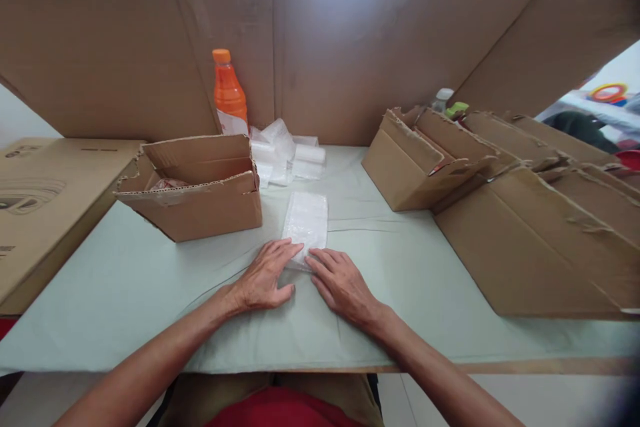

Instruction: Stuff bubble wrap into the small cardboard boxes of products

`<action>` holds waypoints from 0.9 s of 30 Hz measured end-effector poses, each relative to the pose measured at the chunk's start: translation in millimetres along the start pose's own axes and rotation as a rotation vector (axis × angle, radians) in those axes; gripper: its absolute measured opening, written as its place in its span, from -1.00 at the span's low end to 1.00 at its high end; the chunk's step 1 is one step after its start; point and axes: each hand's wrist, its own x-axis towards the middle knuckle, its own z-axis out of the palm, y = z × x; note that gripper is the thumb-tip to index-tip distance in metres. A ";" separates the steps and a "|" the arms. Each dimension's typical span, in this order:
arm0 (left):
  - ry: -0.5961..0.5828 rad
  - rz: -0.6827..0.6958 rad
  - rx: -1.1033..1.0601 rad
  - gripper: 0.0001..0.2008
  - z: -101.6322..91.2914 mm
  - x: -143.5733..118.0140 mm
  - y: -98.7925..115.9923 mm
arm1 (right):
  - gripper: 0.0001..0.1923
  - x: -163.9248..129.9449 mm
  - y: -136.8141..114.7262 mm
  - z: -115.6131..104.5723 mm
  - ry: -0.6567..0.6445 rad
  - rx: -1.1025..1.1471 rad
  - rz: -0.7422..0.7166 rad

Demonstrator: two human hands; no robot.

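Note:
A flat rectangle of bubble wrap lies on the pale green cloth in front of me. My left hand rests at its near left corner, thumb and fingers apart, fingertips on the plastic. On the near right corner lies my right hand, its fingers stretched out over the edge. Neither hand grips anything. Behind the sheet sits a loose pile of bubble wrap rolls. Whether something is inside the flat sheet I cannot tell.
An open cardboard box stands left, with an orange bottle behind it. Several open cardboard boxes line the right side. A large flat carton lies far left. A tall cardboard screen closes off the back of the table.

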 end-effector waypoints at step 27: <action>0.242 0.078 0.149 -0.49 -12.5 -47.4 43.9 | -0.66 -8.2 -34.4 -17.9 -0.023 0.296 0.085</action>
